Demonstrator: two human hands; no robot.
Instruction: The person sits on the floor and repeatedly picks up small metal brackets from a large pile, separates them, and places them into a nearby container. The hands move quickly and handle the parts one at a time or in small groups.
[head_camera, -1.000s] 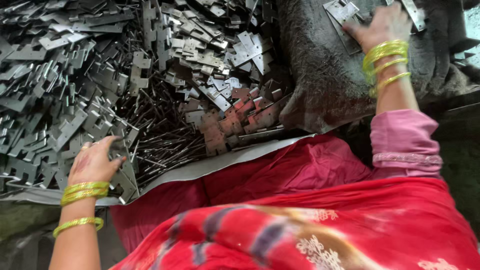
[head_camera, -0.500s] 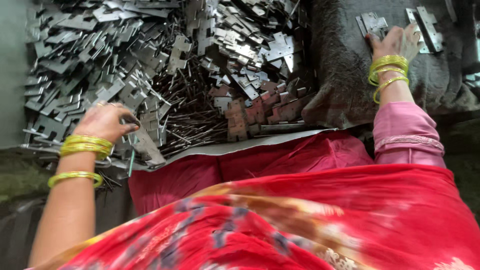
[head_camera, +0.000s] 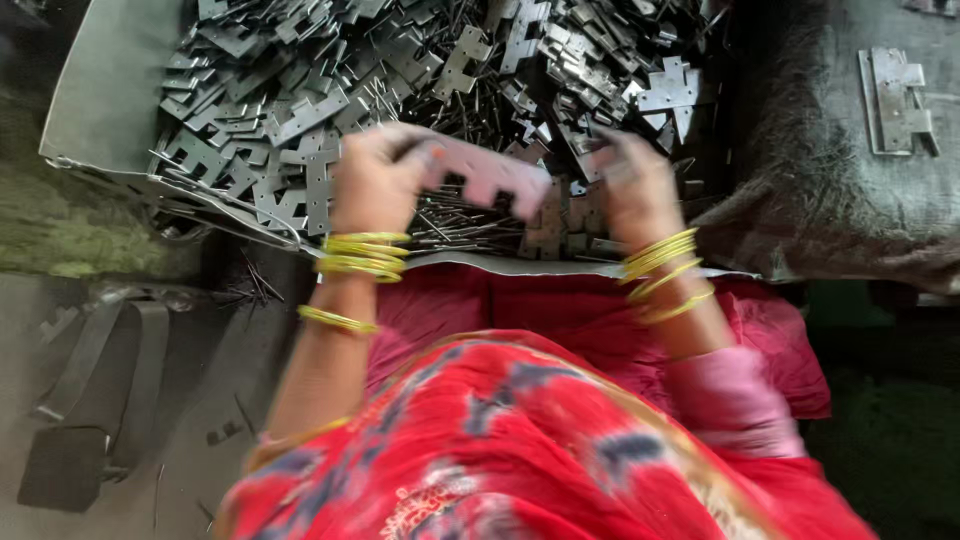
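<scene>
Above the heap's near edge, left hand (head_camera: 375, 180) grip clamped on hinge plate (head_camera: 490, 172), right hand (head_camera: 635, 185) (blurred) grip unclear.

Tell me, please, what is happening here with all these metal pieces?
A person sits over a big heap of flat metal hinge plates mixed with thin pins. The left hand holds one notched plate above the heap, and the right hand is close to its other end, though blur hides whether it touches. Off to the right, a few plates lie apart on a dark sack.
</scene>
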